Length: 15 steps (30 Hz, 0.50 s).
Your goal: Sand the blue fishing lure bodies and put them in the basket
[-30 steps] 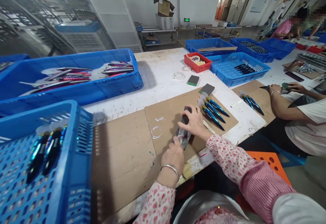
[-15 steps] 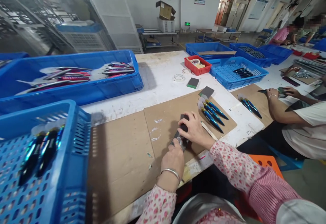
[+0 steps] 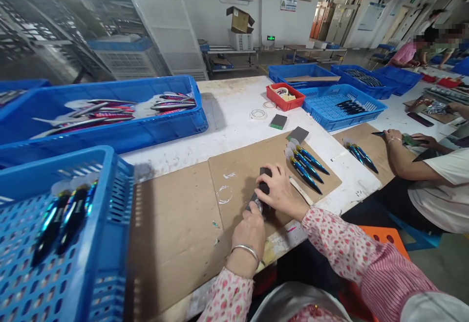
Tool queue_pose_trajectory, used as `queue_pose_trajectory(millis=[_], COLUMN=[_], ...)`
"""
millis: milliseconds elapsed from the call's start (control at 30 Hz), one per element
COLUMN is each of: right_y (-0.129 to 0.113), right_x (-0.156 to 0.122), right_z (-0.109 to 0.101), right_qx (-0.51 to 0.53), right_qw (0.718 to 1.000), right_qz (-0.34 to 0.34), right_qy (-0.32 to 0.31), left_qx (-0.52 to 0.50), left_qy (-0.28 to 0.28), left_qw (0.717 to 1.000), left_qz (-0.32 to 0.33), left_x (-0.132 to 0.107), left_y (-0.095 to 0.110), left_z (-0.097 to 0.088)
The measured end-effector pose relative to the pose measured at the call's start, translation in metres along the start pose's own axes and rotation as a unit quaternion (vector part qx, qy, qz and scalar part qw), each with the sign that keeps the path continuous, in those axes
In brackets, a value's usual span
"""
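From the head camera, the cardboard sheet (image 3: pixel 176 224) on the white table (image 3: pixel 234 112) serves as the landmark, apparently laid there to cushion the work. Near its middle, the left hand (image 3: pixel 250 229) is closed around the near end of a small dark piece (image 3: pixel 254 203), pinning it flat to the cardboard, while the right hand (image 3: pixel 280 191) wraps over a dark block (image 3: pixel 264 177) pressed on top of that piece, so one hand steadies and the other bears down. At the cardboard's far right edge lie three blue glossy pieces (image 3: pixel 306 165) in a neat row, set within reach of the right hand, with a spare grey block (image 3: pixel 297 134) just beyond them and a pale stick (image 3: pixel 301 189) beside them. Left of the cardboard stands a blue crate (image 3: pixel 110 200) holding a few more glossy pieces. Beyond the cardboard sit a long blue tray (image 3: pixel 161 126), a tape roll (image 3: pixel 258 114) and a red bin (image 3: pixel 283 101). To the right, a co-worker's hand (image 3: pixel 394 136) rests on a second cardboard sheet.
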State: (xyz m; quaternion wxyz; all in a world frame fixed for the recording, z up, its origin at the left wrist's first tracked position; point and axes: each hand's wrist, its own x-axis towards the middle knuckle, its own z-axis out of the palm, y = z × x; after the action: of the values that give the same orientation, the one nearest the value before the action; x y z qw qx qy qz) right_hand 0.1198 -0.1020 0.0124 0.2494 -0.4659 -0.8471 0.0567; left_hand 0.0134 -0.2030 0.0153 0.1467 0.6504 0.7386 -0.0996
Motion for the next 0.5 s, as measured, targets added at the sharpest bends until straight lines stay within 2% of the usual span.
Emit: queue_pose_trajectory(millis=[167,333,500], right_y=[-0.003,-0.0052,-0.005], right_x=[-0.0004,-0.0021,-0.002], right_z=[0.0003,0.0026,0.0043], right_qx=[-0.018,0.009,-0.004], right_qw=[0.999,1.0,0.999], right_qz=[0.031,0.011,0.027], right_qy=[0.012,0.003,0.023], left_qx=[-0.01,0.007,0.003], left_qy=[-0.004,0.009,0.007], left_qw=[1.0,1.0,1.0], left_qz=[0.003,0.006,-0.004], left_x=[-0.0016,-0.0015,-0.0003], left_y=[0.0011,0.0003,0.001], left_z=[-0.0038,-0.0009,0.0015])
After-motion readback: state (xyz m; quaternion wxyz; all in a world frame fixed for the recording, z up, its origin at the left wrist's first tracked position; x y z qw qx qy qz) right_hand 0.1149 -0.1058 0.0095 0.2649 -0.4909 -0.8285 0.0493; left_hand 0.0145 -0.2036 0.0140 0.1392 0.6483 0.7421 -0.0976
